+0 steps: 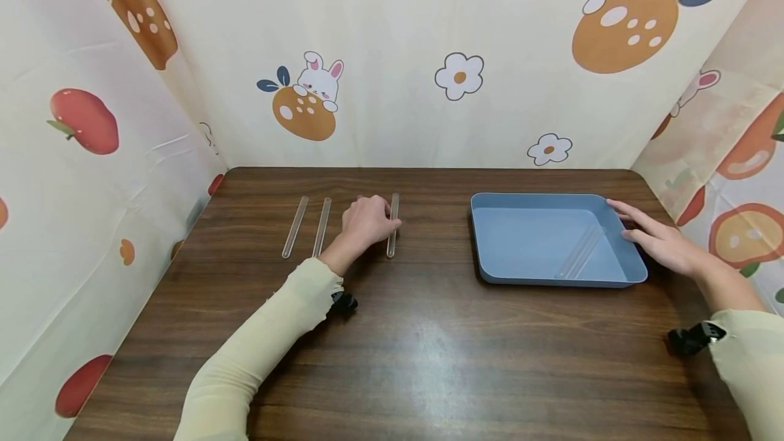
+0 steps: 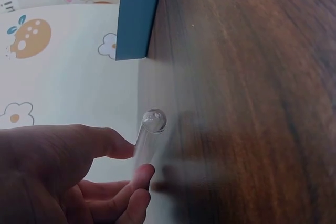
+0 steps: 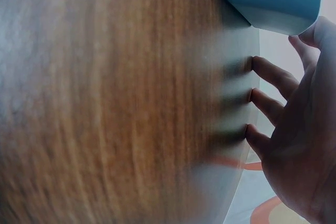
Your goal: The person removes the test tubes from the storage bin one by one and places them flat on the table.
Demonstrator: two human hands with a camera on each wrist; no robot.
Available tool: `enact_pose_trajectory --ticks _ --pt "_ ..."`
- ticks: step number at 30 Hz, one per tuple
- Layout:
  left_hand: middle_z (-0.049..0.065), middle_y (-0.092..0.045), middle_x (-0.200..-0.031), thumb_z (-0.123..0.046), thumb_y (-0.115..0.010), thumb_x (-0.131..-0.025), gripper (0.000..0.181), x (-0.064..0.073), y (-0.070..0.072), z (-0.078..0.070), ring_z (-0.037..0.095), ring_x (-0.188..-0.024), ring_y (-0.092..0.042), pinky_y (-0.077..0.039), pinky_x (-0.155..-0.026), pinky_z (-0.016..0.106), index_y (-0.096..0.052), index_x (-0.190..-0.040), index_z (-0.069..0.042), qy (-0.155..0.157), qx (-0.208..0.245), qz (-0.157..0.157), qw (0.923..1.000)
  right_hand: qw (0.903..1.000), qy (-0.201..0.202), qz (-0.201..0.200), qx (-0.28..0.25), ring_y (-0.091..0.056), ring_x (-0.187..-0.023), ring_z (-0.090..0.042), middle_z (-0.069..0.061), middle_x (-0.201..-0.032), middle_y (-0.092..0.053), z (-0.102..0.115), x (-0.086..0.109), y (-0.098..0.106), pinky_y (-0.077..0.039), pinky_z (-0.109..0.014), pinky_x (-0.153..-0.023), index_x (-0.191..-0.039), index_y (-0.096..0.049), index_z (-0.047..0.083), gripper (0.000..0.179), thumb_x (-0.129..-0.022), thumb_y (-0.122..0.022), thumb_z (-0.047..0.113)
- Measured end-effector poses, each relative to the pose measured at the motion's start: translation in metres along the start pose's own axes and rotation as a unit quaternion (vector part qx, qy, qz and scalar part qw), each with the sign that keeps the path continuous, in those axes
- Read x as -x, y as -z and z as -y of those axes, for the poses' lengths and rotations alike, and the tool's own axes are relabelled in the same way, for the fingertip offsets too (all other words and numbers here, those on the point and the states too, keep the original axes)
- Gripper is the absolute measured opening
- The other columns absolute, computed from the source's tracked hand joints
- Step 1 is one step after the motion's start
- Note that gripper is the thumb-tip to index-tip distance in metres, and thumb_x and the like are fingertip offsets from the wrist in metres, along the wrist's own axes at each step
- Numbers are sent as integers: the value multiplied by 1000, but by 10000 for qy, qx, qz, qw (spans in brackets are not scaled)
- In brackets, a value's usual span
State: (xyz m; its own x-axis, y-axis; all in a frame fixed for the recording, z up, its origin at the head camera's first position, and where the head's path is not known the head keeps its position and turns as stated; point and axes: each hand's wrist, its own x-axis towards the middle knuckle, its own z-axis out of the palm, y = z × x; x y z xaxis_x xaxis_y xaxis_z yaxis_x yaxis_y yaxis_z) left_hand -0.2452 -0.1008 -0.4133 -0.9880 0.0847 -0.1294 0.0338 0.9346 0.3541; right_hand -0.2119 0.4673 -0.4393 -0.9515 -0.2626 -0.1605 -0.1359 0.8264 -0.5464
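My left hand [image 1: 366, 220] is over the table's left half. Its thumb and fingertips pinch a clear test tube [image 1: 394, 213], whose rounded end [image 2: 155, 121] faces the left wrist camera. Left of the hand lie two more clear test tubes: an outer tube [image 1: 295, 226] and an inner tube [image 1: 322, 223], the latter's near end close to the sleeve. My right hand [image 1: 664, 243] rests at the right side of a blue tray [image 1: 520, 233], thumb and index finger touching its rim, the other fingers reaching down to the table. Inside the tray, clear tubes [image 1: 580, 252] lie slantwise.
The dark wooden table [image 1: 422, 346] ends at a patterned curtain [image 1: 392, 53] behind, with more curtain on both sides. A black wrist camera [image 1: 695, 337] sits on the right forearm, and another black device [image 1: 344, 303] on the left.
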Motion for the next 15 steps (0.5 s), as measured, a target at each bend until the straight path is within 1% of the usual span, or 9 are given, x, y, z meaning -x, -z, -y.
enact_pose_trajectory --ticks 3,4,6,10,15 --pt "-4 -43 -64 -38 -76 -105 45 -1 -2 1 16 -63 -43 -33 -55 31 -60 -69 -18 -21 -52 5 10000 9999 -57 73 66 -35 -150 -69 -47 -171 -32 1 0 1 -29 -90 -112 -183 -9 22 70 -122 -41 34" --pt "-5 -38 -62 -37 -76 -105 50 -1 -2 1 15 -61 -40 -31 -54 31 -54 -65 -18 -26 -79 20 10000 9999 -80 102 92 -34 -151 -70 -47 -171 -31 2 0 2 -29 -90 -112 -183 -8 21 71 -122 -41 34" --pt "-6 -34 -59 -36 -75 -105 54 -1 -2 1 14 -59 -36 -29 -53 30 -47 -62 -20 -27 -126 47 9999 9997 -122 143 134 -33 -151 -71 -47 -171 -30 3 1 2 -29 -92 -111 -183 -7 21 71 -122 -40 35" --pt "-6 -30 -56 -33 -75 -105 57 -1 -1 -1 13 -56 -32 -27 -51 29 -42 -60 -19 -46 -223 78 9997 9997 -118 140 175 -34 -151 -71 -48 -170 -31 3 1 2 -30 -92 -111 -182 -7 20 71 -121 -40 35" --pt "-7 -27 -55 -34 -76 -106 61 1 0 -3 12 -54 -28 -25 -50 29 -39 -59 -20 -107 -296 57 9995 9997 -115 124 159 -35 -151 -72 -47 -171 -31 3 2 2 -30 -89 -111 -183 -7 21 71 -122 -40 34"
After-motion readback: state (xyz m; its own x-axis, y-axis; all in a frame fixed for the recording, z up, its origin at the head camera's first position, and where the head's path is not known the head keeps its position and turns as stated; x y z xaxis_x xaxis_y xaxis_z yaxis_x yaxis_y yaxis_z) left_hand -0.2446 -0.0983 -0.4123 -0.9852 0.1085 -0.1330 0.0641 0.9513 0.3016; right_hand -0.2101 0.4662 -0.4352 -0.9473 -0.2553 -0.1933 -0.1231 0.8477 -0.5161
